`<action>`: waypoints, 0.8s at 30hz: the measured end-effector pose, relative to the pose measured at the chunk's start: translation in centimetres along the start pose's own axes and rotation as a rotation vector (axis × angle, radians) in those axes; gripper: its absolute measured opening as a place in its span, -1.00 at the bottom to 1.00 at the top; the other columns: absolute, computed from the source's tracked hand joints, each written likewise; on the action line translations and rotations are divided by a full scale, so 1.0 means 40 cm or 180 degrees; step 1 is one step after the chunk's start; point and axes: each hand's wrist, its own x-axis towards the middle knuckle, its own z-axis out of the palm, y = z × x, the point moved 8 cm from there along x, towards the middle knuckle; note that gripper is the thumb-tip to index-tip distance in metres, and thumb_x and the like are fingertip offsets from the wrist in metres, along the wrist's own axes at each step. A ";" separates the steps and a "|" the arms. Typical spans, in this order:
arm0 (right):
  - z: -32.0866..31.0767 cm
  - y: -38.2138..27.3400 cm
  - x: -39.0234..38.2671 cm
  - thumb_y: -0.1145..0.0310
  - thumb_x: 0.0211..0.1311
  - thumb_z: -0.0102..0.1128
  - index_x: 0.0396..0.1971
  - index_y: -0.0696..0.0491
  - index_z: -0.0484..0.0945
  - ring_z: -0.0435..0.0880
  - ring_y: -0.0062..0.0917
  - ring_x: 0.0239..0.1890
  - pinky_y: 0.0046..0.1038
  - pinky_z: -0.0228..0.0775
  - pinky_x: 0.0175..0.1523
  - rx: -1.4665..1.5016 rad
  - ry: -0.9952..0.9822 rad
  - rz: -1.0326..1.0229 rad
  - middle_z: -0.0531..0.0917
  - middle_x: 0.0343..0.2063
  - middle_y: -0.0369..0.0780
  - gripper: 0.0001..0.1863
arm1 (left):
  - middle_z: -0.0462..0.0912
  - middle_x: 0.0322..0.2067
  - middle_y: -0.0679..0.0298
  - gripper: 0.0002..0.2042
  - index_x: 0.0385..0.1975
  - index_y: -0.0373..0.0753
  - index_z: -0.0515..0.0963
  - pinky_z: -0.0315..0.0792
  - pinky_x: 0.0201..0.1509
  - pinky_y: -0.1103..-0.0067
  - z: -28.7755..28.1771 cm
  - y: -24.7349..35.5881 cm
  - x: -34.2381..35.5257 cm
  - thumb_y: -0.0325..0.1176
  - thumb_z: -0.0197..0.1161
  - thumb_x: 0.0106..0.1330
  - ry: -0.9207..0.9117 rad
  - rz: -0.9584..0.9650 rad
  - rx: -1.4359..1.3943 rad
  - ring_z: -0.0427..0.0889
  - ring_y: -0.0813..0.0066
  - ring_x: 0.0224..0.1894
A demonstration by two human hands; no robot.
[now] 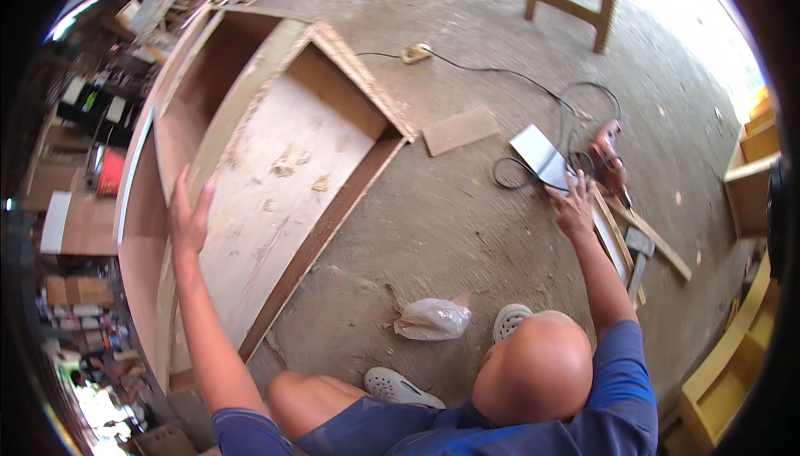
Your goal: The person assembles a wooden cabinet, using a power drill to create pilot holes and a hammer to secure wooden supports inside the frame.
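Rough grey-brown concrete floor spreads beneath the work, with a wooden stool at the top, stacked material crowding the left side and yellow wooden furniture at the lower right. An open-fronted wooden cabinet lies on the floor to the person's left, divided lengthwise by a pale rail; a few wood shavings lie on its wide inner panel. The left hand rests over that rail, its thumb apart from the fingers, though I cannot tell whether they clamp the wood. Over on the right, the right hand has its fingers spread apart at the near end of a white panel, beside a loop of black cord; whether it touches either is unclear. Just beyond that hand lies a reddish power drill, and nearer the person are a hammer and a narrow wooden strip. A flat brown board sits between the cabinet and the white panel. Closer in, a clear plastic bag lies just in front of the person's pale clogs.
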 end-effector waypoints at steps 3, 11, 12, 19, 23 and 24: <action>-0.038 0.011 0.040 0.11 0.18 0.34 0.18 -0.07 0.61 -0.03 0.00 0.56 0.06 -0.20 0.57 -0.0819 0.0514 0.0248 0.29 0.43 -0.02 -0.46 | 0.56 0.16 -0.16 -0.24 0.28 -0.38 0.41 0.35 0.34 0.28 0.015 0.050 0.024 0.18 0.29 0.32 0.0010 0.0042 -0.0131 0.50 -0.04 0.27; -0.656 -0.672 0.189 0.12 0.24 0.34 -0.01 0.08 0.64 0.70 -0.07 -0.04 -0.20 0.49 0.13 0.0962 0.0222 -0.1688 0.73 -0.19 0.00 -0.57 | 0.58 0.14 -0.13 -0.17 0.22 -0.29 0.45 0.38 0.31 0.22 0.001 -0.013 -0.001 0.33 0.33 0.16 0.0147 -0.0271 -0.0005 0.52 -0.06 0.22; -0.743 -0.766 0.173 0.12 0.25 0.34 0.00 0.09 0.64 0.70 -0.10 -0.01 -0.20 0.50 0.13 0.1125 0.0472 -0.2017 0.74 -0.16 -0.01 -0.58 | 0.56 0.17 -0.12 -0.10 0.25 -0.27 0.44 0.37 0.34 0.21 -0.004 -0.018 -0.005 0.40 0.31 0.12 0.0199 -0.0355 0.0174 0.50 -0.09 0.24; -0.937 -1.331 0.146 0.03 0.24 0.40 -0.02 0.15 0.65 0.76 -0.21 -0.05 -0.25 0.56 0.07 0.1659 0.0302 -0.2914 0.75 -0.13 -0.01 -0.49 | 0.52 0.18 -0.15 -0.04 0.30 -0.30 0.36 0.34 0.36 0.17 0.009 -0.001 -0.021 0.41 0.32 0.10 0.0214 -0.0356 0.0128 0.48 -0.12 0.26; -0.910 -1.595 0.133 -0.05 0.20 0.42 -0.04 0.19 0.66 0.78 -0.16 -0.12 -0.24 0.59 0.03 0.1443 -0.0065 -0.2992 0.77 -0.21 0.00 -0.42 | 0.44 0.25 -0.15 -0.11 0.31 -0.28 0.29 0.25 0.42 0.18 0.002 -0.039 -0.042 0.16 0.47 0.10 0.0428 0.0213 -0.0674 0.40 -0.17 0.31; -0.905 -1.638 0.133 -0.07 0.17 0.41 -0.05 0.21 0.66 0.75 -0.10 -0.08 -0.21 0.56 0.08 0.1334 -0.0059 -0.3006 0.75 -0.19 0.05 -0.39 | 0.41 0.27 -0.14 -0.11 0.32 -0.30 0.26 0.23 0.44 0.17 -0.039 -0.035 -0.062 0.10 0.50 0.09 0.0462 0.0542 -0.1244 0.34 -0.17 0.35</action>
